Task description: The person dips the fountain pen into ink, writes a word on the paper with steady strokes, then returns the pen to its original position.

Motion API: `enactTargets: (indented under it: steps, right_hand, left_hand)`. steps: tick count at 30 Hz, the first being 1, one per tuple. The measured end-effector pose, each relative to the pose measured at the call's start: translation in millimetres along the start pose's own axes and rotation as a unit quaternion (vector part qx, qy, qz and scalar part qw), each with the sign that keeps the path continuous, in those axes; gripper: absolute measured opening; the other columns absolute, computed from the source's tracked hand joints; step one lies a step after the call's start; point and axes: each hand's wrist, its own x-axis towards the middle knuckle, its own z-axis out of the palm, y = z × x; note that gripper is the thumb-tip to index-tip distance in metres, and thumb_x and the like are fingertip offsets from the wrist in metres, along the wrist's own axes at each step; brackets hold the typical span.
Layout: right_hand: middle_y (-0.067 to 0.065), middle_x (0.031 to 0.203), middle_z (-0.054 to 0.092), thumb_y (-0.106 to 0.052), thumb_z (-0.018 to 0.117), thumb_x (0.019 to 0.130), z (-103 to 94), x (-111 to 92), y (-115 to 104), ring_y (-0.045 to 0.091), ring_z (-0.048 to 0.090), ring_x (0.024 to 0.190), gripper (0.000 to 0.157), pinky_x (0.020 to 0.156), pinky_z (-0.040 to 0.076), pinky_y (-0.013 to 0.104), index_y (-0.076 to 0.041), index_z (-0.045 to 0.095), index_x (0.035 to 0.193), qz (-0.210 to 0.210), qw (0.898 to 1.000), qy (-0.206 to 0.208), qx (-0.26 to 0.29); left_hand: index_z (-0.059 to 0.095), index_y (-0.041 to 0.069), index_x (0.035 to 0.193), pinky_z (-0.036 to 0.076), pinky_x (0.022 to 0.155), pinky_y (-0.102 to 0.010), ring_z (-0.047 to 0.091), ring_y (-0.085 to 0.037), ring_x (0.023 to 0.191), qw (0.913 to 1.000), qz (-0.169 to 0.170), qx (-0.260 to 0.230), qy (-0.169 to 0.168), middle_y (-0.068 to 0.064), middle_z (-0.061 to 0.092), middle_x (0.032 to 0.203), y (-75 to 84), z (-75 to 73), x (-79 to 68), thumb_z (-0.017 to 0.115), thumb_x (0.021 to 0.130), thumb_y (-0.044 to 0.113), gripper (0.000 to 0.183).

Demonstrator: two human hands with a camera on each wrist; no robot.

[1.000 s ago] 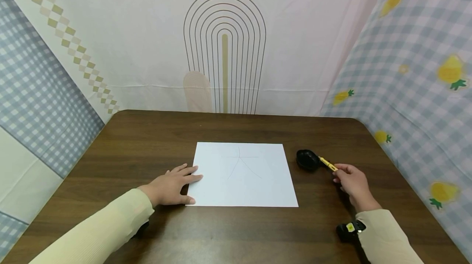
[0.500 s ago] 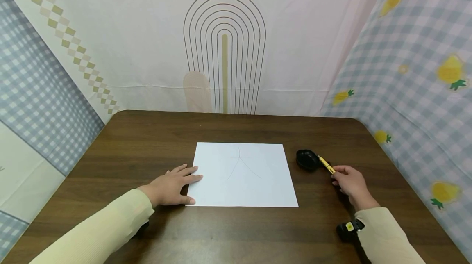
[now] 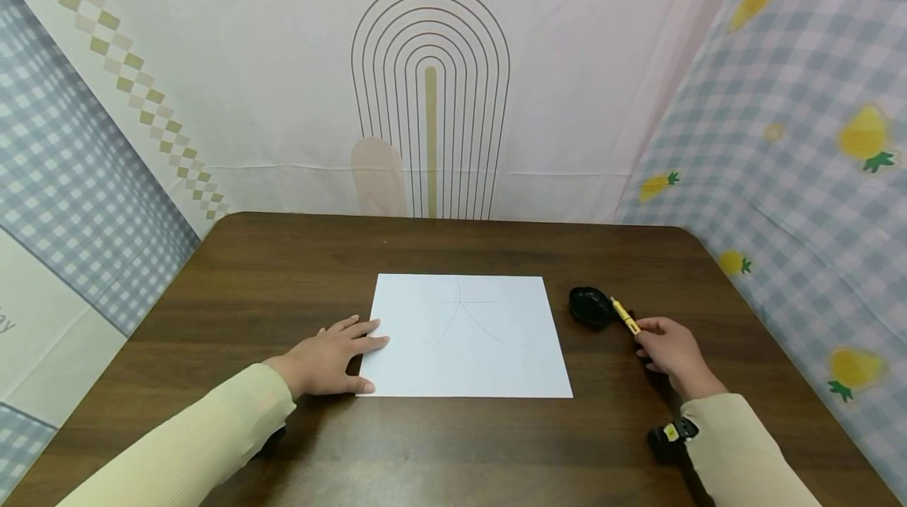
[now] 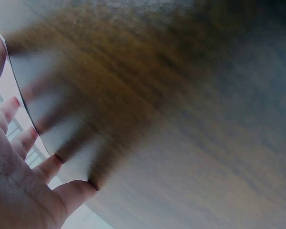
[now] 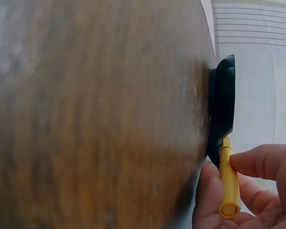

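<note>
A white sheet of paper (image 3: pixel 471 365) lies on the wooden table, with thin lines drawn in a stick-figure-like shape. Spread fingers of my left hand (image 3: pixel 329 357) rest on its left edge; the left wrist view shows those fingertips (image 4: pixel 50 164) along the edge. To the right of the sheet, my right hand (image 3: pixel 673 353) pinches a yellow marker (image 3: pixel 625 316) between thumb and fingers. The marker's far end is at the rim of a small black dish (image 3: pixel 590 306). In the right wrist view the marker (image 5: pixel 229 183) slants beside the dish (image 5: pixel 224 95).
The brown table (image 3: pixel 439 452) has rounded far corners. Behind it hangs a white cloth (image 3: pixel 567 82) with arch lines, and a blue checked cloth (image 3: pixel 801 176) with yellow fruit prints hangs on the right. A black wrist device (image 3: pixel 669 440) sits at the right sleeve.
My right hand and the yellow marker have shifted slightly left, toward the black dish. The left hand and the paper have stayed in place.
</note>
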Motion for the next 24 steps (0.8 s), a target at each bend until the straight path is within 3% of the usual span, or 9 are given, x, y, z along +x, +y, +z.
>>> enactTargets:
  steps: [7, 24]
  right_hand:
    - [0.023, 0.107, 0.057, -0.01, 0.047, 0.096, -1.2, 0.4, 0.3, 0.019, 0.059, 0.081, 0.042, 0.063, 0.054, 0.032, 0.01, 0.045, 0.132, -0.005, 1.0, -0.009, -0.003]
    - [0.027, 0.108, 0.056, -0.014, 0.051, 0.094, -8.1, -2.1, -6.1, 0.028, 0.055, 0.087, 0.039, 0.061, 0.052, 0.034, 0.013, 0.051, 0.122, -0.03, 0.997, -0.029, -0.06]
  left_hand:
    - [0.047, 0.02, 0.145, 0.024, 0.101, -0.073, 0.021, -0.041, 0.143, 1.0, 0.001, 0.002, 0.002, -0.008, 0.029, 0.157, 0.5, 0.2, -0.1, 0.068, 0.084, 0.051, 0.072]
    - [0.047, 0.02, 0.145, 0.024, 0.1, -0.073, 0.021, -0.041, 0.143, 1.0, 0.002, 0.001, 0.004, -0.009, 0.03, 0.156, 1.0, 0.1, -0.6, 0.069, 0.084, 0.05, 0.072]
